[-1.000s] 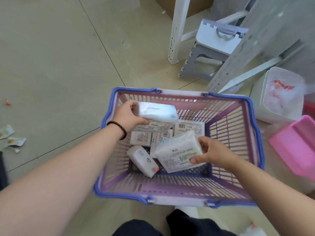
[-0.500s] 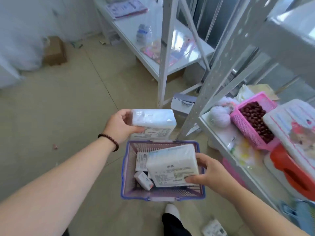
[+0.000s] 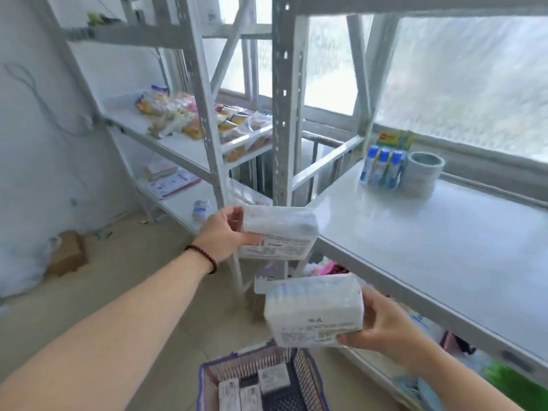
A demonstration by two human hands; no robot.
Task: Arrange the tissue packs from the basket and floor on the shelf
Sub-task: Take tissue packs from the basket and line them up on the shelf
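Both packs have come up out of the basket since a second ago, and the view has swung from the floor to the racking; the hands now hold them at shelf height.

Largest in view is the white metal shelf board (image 3: 430,247) on the right, bare across its near half, with a three-pack of blue-capped tubes (image 3: 381,169) and a grey tape roll (image 3: 422,175) standing together at the back by the window. Down at the bottom edge sits the purple-and-blue plastic basket (image 3: 204,378), with several more white packs lying flat inside it.

The right hand (image 3: 385,327) grips a white plastic-wrapped tissue pack (image 3: 312,311) by its right end, fingers beneath and thumb behind, below the shelf's front edge. The left hand (image 3: 224,232) pinches a second white wrapped tissue pack (image 3: 278,232) by its left end, thumb on top and fingers under, just beside the shelf's near corner.

This looks like the carrying step, with placing not yet done. Next, each pack probably needs lifting over the front lip and setting flat on the bare board, clear of the upright post.
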